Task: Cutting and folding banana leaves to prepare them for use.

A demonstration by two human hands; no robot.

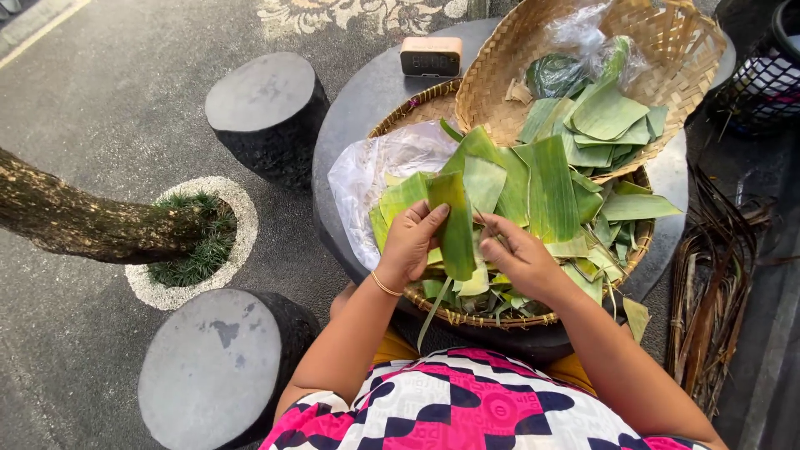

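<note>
We hold a long green leaf strip (457, 225) upright over the near side of a flat woven tray (500, 318). Our left hand (410, 243) has its grip closed on the strip, fingers folded across its left edge and thumb behind. Our right hand (518, 254) meets it from the other side; its fingers curl in towards the strip's right edge, but we cannot tell whether they pinch the strip or only rest among the leaves beneath.

Judging from how things lie, the work looks partly done: a loose pile of cut leaf pieces (533, 192) fills the tray, narrow trimmings (467, 287) lie near its front rim, and a second, tilted basket (583, 75) behind holds more stacked pieces with a clear plastic bag. Much of the pile is still unsorted.

A crumpled plastic sheet (375, 171) lies on the tray's left. The tray sits on a round dark stone counter (358, 108), with a small clock (431, 56) at its far edge. Two stone stools (267, 104) stand to the left, and dry palm fronds (712, 283) lie on the ground to the right.
</note>
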